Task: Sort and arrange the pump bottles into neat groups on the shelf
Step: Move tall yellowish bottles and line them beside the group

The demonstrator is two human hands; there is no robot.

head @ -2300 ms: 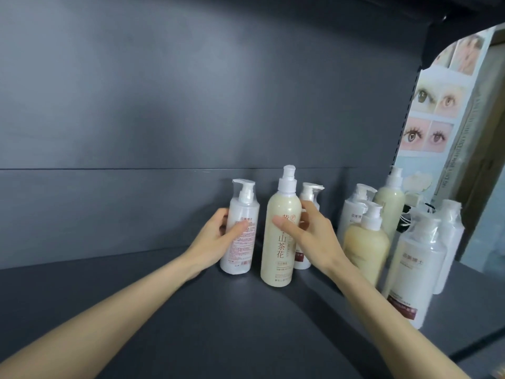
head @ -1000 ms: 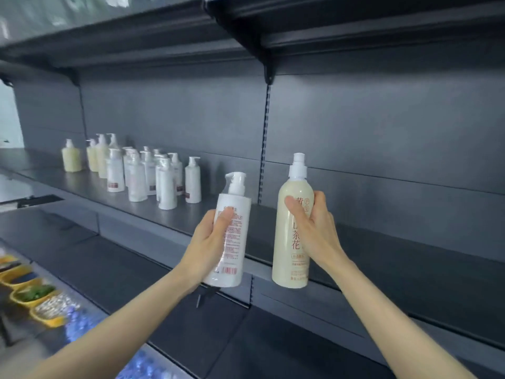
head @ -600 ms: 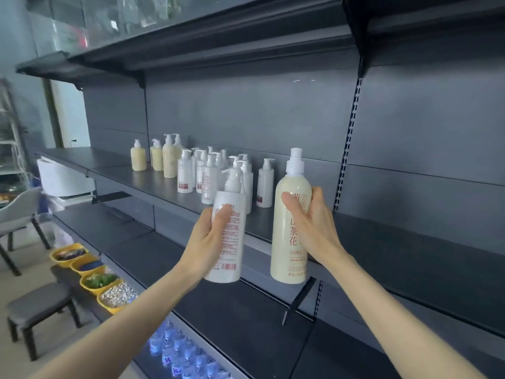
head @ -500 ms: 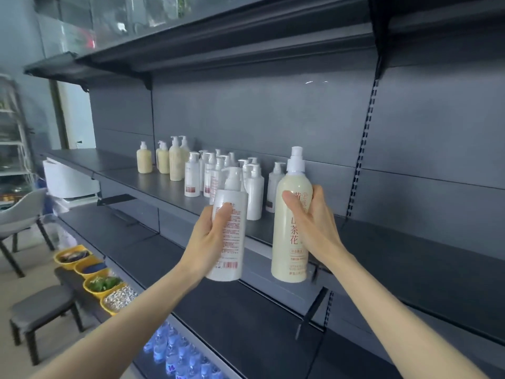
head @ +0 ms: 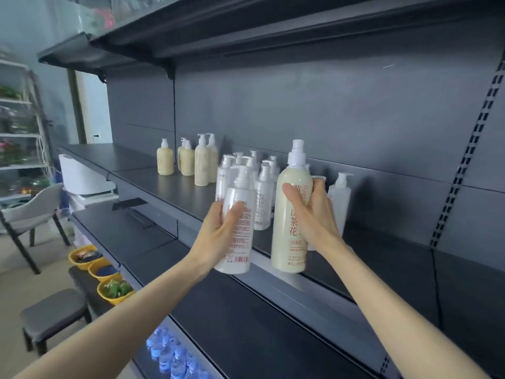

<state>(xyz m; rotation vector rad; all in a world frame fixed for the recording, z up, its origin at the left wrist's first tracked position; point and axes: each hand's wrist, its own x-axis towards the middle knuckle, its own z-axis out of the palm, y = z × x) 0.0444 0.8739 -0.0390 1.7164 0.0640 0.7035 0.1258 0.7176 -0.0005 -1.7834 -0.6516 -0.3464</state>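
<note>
— What has been moved since half a second ago?

— Both held bottles have been carried further left along the dark grey metal shelf (head: 142,176). The cluster of white pump bottles (head: 263,187), formerly seen mostly to their left, is now directly behind them.

— What is held by which hand?

— A white plastic pump bottle with red print (head: 244,242) is gripped by the left hand (head: 218,239), the fingers wrapped round its body and the thumb laid on the printed face. A tall cream pump bottle with red characters (head: 281,228) is gripped by the right hand (head: 314,214), the fingers clamped round its far side and the thumb pressed across the front.

— And where are the two kept?

— Both are held upright in the air, side by side with a narrow gap between them, in front of the shelf's front edge. Their bases are seen below that edge, and neither is set down.

— What is found on the shelf itself?

— The white cluster stands just behind the held pair. A cluster of cream pump bottles (head: 191,165) stands further left, near it. A single white pump bottle (head: 340,198) stands apart, just right of the right hand.

— Anything lower down?

— A row of yellow bowls (head: 105,270) is seen near the floor at the left, beside a dark stool (head: 52,310).
</note>
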